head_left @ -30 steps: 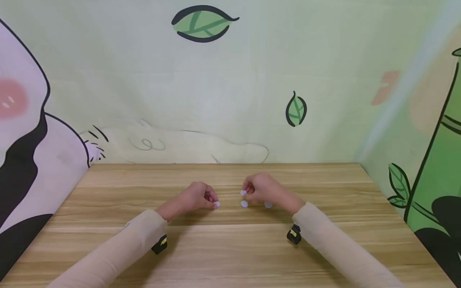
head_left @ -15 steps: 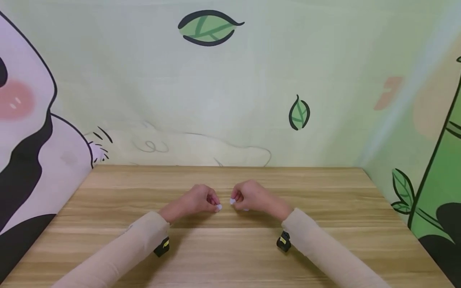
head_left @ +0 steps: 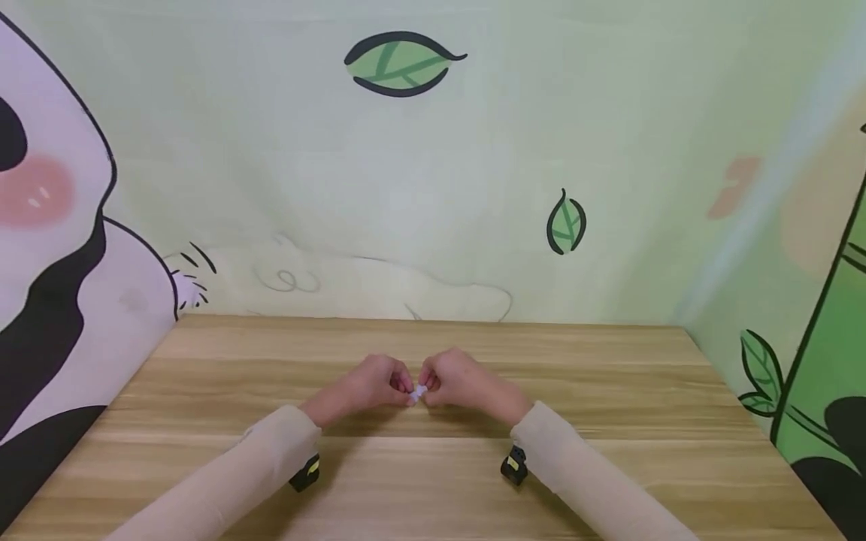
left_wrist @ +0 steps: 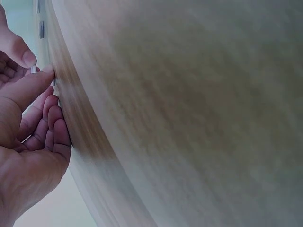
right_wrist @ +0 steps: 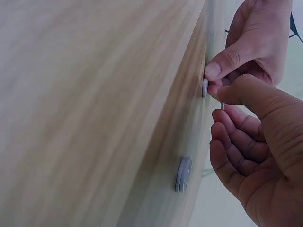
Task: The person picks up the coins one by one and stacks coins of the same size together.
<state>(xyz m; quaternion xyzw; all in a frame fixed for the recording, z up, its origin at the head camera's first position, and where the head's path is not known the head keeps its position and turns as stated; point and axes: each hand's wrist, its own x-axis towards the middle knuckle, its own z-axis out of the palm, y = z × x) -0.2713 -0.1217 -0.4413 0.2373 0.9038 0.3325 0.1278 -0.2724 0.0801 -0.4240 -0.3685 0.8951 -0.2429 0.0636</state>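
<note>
In the head view, my left hand [head_left: 379, 382] pinches a small pale round coin [head_left: 413, 397] between thumb and fingertips. My right hand [head_left: 463, 383] pinches a second coin [head_left: 422, 390] the same way, its thin edge [left_wrist: 33, 69] showing in the left wrist view. The fingertips of both hands come together, and the two coins overlap in the head view. Close by the left thumb in the right wrist view stands a silver disc-shaped stack [right_wrist: 205, 88]. Another short stack of coins [right_wrist: 183, 174] lies on the table nearer that camera. Both stacks are hidden under the right hand in the head view.
The wood-grain table [head_left: 406, 481] ends at a printed cloth backdrop [head_left: 473, 150] with leaves and a panda. A small black wrist camera hangs at the left cuff [head_left: 287, 424], another at the right cuff [head_left: 531, 424].
My right hand, with its coin, has moved left and down to meet the left hand. The left hand has hardly moved. The coins on the table have become covered in the head view.
</note>
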